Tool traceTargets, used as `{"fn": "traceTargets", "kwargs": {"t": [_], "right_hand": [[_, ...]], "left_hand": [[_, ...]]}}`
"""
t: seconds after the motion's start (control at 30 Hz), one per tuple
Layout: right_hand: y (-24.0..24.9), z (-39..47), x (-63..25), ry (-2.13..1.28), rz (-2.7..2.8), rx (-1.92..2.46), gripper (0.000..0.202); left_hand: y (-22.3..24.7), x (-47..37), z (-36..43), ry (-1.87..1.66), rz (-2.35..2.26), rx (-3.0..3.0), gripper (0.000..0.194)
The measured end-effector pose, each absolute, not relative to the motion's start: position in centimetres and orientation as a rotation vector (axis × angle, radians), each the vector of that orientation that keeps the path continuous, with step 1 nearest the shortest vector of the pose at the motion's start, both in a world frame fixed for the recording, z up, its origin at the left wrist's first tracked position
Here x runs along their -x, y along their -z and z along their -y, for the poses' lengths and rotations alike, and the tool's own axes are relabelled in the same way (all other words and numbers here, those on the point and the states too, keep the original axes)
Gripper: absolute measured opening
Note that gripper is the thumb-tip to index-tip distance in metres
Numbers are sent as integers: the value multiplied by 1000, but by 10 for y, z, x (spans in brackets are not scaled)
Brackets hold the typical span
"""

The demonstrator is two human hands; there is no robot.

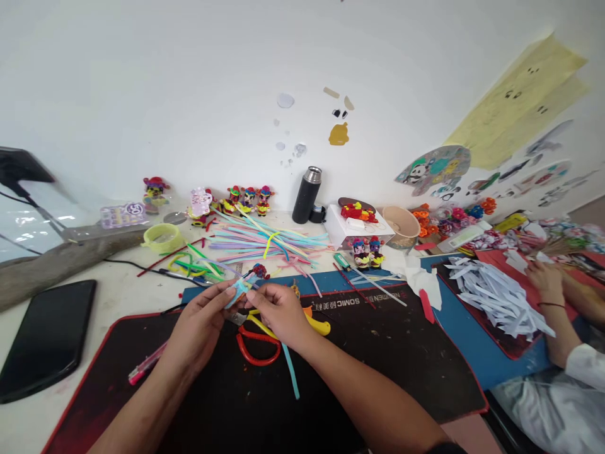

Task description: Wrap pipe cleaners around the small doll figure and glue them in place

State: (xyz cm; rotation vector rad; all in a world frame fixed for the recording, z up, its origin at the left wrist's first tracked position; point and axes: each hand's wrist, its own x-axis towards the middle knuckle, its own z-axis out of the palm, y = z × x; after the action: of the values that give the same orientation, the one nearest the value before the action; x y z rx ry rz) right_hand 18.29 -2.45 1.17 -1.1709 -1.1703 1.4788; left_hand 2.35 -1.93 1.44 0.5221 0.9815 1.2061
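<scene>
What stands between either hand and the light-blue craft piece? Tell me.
Nothing visible: the left hand grips the light-blue craft piece, and the right hand touches it. The red handle lies lower in view, not between.

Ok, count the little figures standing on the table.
7: one figure at far left, another partly behind a purple card, three left of the black flask, two before the white box. More may be hidden.
</scene>
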Motion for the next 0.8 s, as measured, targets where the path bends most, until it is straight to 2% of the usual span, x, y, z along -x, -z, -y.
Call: {"fn": "traceTargets", "kwargs": {"t": [0.8], "right_hand": [[-19,23,-185,-1679,953,990,55]], "left_hand": [[-22,-22,26,-1078,-785,-553,42]]}}
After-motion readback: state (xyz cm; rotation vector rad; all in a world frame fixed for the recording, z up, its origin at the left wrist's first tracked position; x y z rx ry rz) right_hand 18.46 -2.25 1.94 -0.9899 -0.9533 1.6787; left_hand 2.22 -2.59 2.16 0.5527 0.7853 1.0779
